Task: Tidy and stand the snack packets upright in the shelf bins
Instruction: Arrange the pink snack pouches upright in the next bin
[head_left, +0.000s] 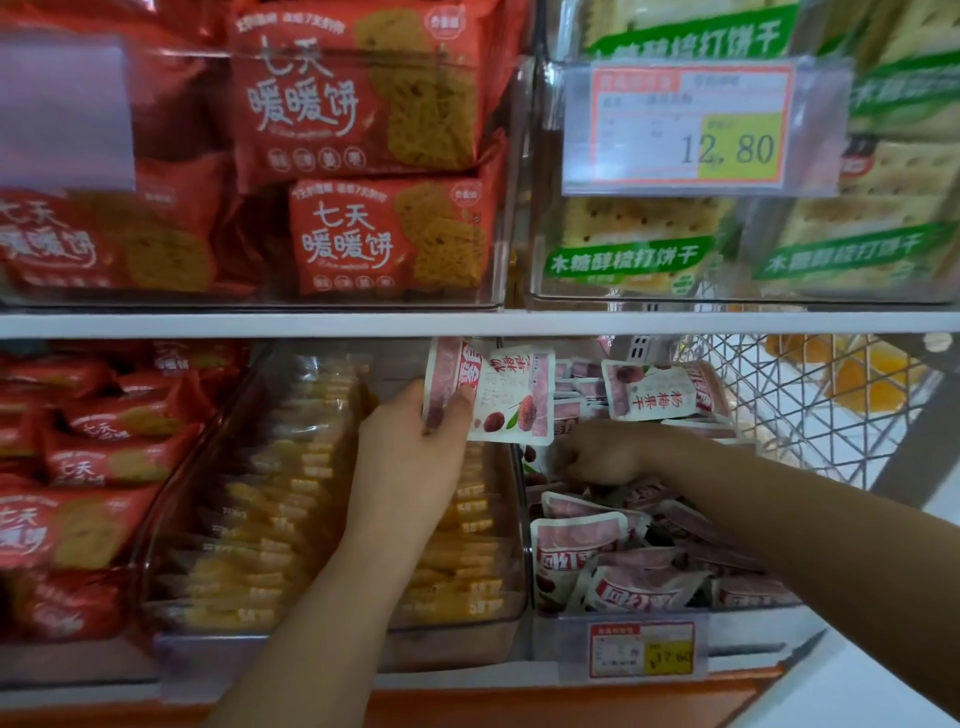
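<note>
My left hand (415, 441) holds a small stack of pink-and-white bayberry snack packets (511, 400), lifted upright just under the upper shelf board. My right hand (597, 454) reaches down into the clear bin (530, 571) on the lower shelf. Its fingers are curled among the loose pink packets (587, 545) there, and the fingertips are hidden, so I cannot tell what they grip. Several packets lie jumbled in the front of that bin. One packet (652, 392) leans upright at the back.
A clear bin of yellow biscuit packets (291, 519) sits left of the pink ones, under my left forearm. Red biscuit packs (78, 467) fill the far left. The upper shelf (467, 323) carries red and green packs. A wire rack (810, 410) stands at the right.
</note>
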